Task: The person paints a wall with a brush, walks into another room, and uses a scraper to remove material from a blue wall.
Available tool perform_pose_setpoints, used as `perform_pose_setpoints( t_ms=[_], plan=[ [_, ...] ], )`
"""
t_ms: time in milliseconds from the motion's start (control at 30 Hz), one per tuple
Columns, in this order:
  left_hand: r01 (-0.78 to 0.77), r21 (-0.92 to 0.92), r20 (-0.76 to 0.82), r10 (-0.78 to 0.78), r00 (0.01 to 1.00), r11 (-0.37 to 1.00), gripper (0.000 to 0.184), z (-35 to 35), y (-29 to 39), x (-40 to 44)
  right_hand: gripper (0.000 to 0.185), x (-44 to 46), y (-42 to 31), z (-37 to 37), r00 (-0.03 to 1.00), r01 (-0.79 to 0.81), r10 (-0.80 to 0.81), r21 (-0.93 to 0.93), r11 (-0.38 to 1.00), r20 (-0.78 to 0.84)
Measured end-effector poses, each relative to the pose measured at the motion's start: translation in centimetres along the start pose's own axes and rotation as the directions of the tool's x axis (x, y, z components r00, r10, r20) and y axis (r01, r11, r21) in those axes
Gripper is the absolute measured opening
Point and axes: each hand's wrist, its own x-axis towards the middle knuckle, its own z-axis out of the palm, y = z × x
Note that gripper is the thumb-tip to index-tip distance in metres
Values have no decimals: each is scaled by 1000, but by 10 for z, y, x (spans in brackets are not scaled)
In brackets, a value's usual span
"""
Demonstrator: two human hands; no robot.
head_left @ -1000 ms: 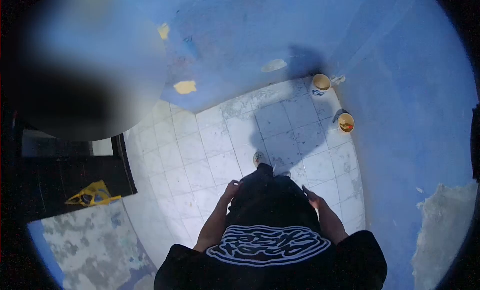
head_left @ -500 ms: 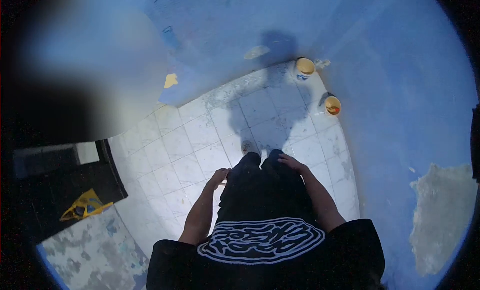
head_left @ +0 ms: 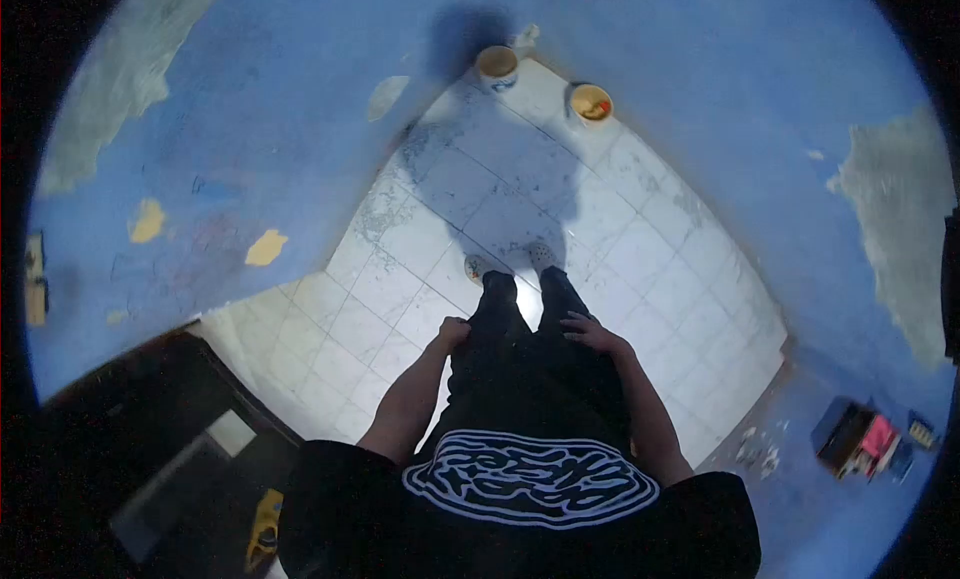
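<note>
My left hand (head_left: 455, 331) is closed beside my left thigh, against the dark trousers (head_left: 500, 379). Its fingers curl out of sight, so what it holds, if anything, is hidden. On the other thigh rests my right hand (head_left: 590, 332), its fingers spread over the cloth, holding nothing. Below, my feet in patterned shoes (head_left: 478, 269) stand on white marble-like tiles (head_left: 640, 269).
Two tubs, a white and blue one (head_left: 497, 69) and one with something orange inside (head_left: 591, 104), stand in the far corner. Blue walls (head_left: 700, 59) show peeled patches. A box with pink contents (head_left: 862, 441) lies right. A yellow item (head_left: 264, 529) sits on a dark surface lower left.
The view has turned, so the tubs appear farther left and higher. The box at the right and both shoes have come into view. Both hands stay at the thighs.
</note>
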Motion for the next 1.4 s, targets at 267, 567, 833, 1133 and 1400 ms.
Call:
perform_pose_setpoints(
  t_ms=[267,567,833,1133,1400],
  plan=[
    [10,375,-172,59,983,927,27,26,70,-20,60,-72,90,50,993,-24,39,137,990,-110],
    [46,74,-420,-11,908,996,50,184,190,-51,61,-196,226,63,966,45,114,586,809,-231],
    [-271,469,4,305,952,841,66,304,348,-58,61,-269,295,110,930,243,168,890,385,-326],
    [-327,687,316,140,939,648,77,467,503,-54,66,-374,349,109,786,557,299,830,39,-541],
    [-410,817,387,142,911,406,91,575,611,-39,73,-436,442,97,606,654,635,754,-56,-479]
  ],
)
